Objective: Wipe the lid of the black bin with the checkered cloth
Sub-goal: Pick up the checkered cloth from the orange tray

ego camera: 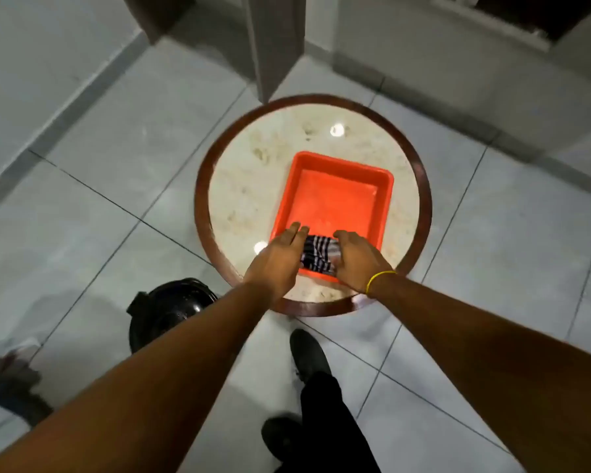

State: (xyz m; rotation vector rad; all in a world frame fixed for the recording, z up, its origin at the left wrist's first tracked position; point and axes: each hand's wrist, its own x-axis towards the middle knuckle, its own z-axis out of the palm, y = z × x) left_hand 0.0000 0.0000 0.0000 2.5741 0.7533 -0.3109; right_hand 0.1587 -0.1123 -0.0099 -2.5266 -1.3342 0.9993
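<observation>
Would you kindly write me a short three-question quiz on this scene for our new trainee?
1. True or false: the checkered cloth lies on the floor beside the black bin.
2. Which hand wears a yellow band at the wrist: A) left hand, B) right hand, C) neither?
3. Fill in: the orange tray rests on a round ____ with a dark wooden rim.

Key
1. False: the cloth is in the near end of the tray, between both hands.
2. B.
3. table; the bin stands on the floor to its left.
</observation>
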